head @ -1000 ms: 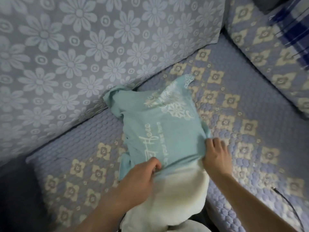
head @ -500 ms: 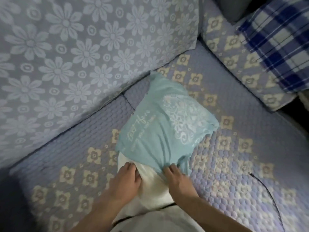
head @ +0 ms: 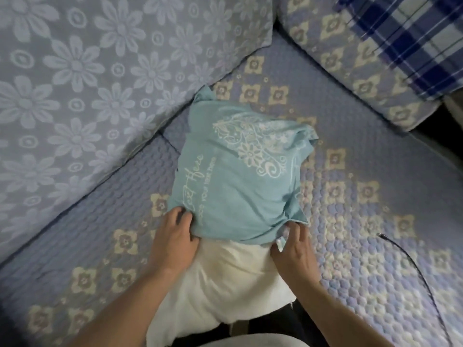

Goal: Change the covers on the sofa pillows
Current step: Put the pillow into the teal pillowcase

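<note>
Pillow [head: 225, 279], bare and white, lies on the sofa seat [head: 350, 221] with its near half exposed between the two hands, while the teal cover [head: 235, 186] sheathes the far half beyond the fingertips. The left hand [head: 172, 241] curls its fingers round the cover's open hem at one corner; the right hand [head: 292, 249] pinches the hem at the other, likely so both sides slide evenly. The seat probably serves as a brace. Right of the right hand trails a thin dark cable [head: 416, 276]; a plaid cushion [head: 411, 38] sits well beyond.
</note>
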The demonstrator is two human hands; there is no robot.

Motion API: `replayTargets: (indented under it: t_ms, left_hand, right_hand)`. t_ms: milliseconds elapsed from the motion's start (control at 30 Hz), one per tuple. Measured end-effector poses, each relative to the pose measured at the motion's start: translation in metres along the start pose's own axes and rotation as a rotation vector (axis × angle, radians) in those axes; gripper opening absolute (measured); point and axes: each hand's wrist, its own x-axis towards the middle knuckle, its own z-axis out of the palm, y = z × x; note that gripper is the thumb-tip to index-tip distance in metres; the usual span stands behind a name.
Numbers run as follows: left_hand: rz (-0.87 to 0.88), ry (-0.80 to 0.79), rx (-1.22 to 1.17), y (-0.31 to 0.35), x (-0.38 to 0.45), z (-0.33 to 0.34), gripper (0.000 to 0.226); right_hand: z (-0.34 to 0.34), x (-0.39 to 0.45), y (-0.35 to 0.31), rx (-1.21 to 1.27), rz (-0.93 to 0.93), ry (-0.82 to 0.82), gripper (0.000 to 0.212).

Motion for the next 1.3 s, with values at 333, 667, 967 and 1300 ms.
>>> replayTargets:
  t_ms: [333,667,967,1300]
  left_hand:
    - [0.633,0.292,0.045,0.055,-0.005,-0.041,0.010]
    - [-0.146,0.273,0.208,-0.057,0.018,-0.020,0.034]
    - [-0.096,-0.300,-0.110,-0.012,-0.112,0.040,0.057]
    - [-0.171,-0.182,-0.607,0.106,0.029,-0.224,0.010]
  right_hand:
    - [0.005,0.002,-0.042,-0.011,-0.331,0.256,0.042]
    - [-0.043,0.024,0.045,-0.079,0.069,0.437,0.040]
    - [0.038,-0.068,0.063,-0.122,0.321,-0.452,0.034]
    - [-0.188,-0.006,-0.102,0.600,0.145,-0.331,0.024]
